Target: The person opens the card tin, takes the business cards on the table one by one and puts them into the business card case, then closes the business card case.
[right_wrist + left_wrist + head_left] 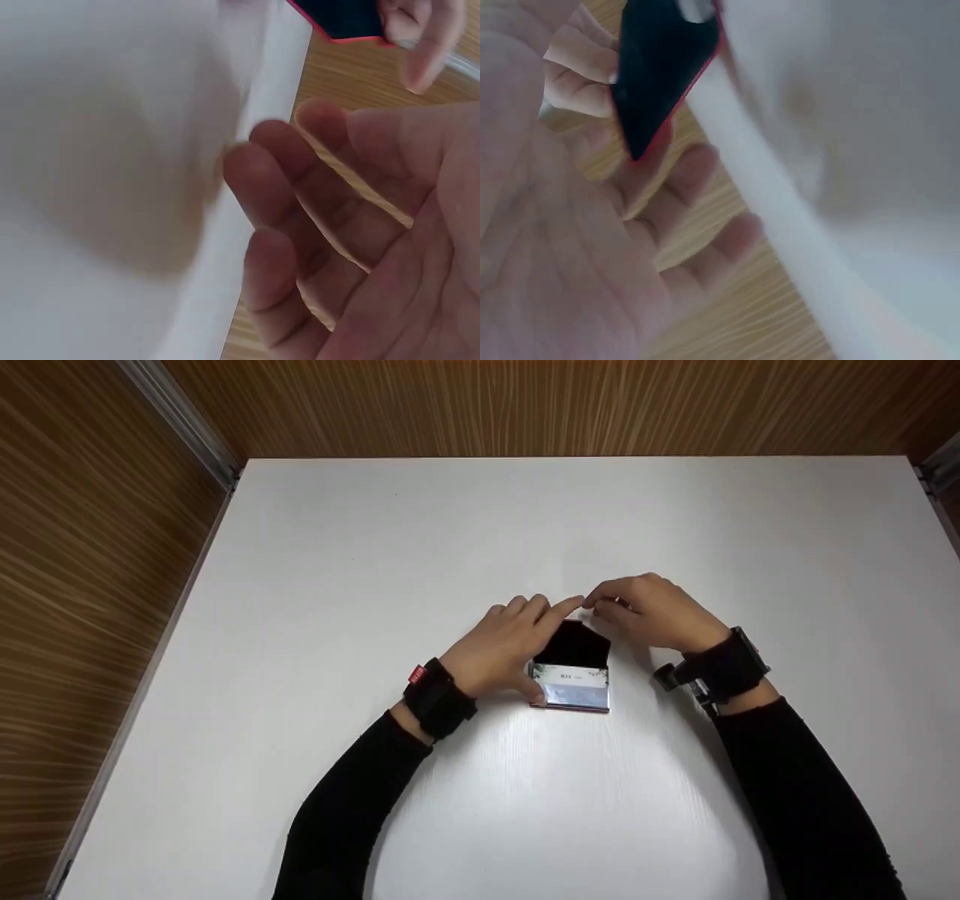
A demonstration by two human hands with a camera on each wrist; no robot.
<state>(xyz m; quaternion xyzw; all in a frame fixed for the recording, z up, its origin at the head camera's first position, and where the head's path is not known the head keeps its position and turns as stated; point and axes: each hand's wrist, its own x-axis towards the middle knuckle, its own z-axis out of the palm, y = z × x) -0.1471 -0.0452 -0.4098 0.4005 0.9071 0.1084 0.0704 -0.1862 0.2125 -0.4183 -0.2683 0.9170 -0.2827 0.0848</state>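
A card case [574,649] with a black inner flap and red edges lies opened on the white table. White printed cards [571,676] show in its lower half, behind a shiny front pocket. My left hand [506,649] holds the case at its left side, thumb at the lower left corner and index finger reaching past the flap's top. The flap [664,71] stands raised in the left wrist view. Close to the left index fingertip is my right hand [652,611], its fingers [255,176] loosely bent with nothing seen between them.
The white table [337,555] extends on all sides of the case. Wood-grained panels [525,409] stand along the back and left edges. Both wrists wear black straps [439,701], the right one with a small device attached.
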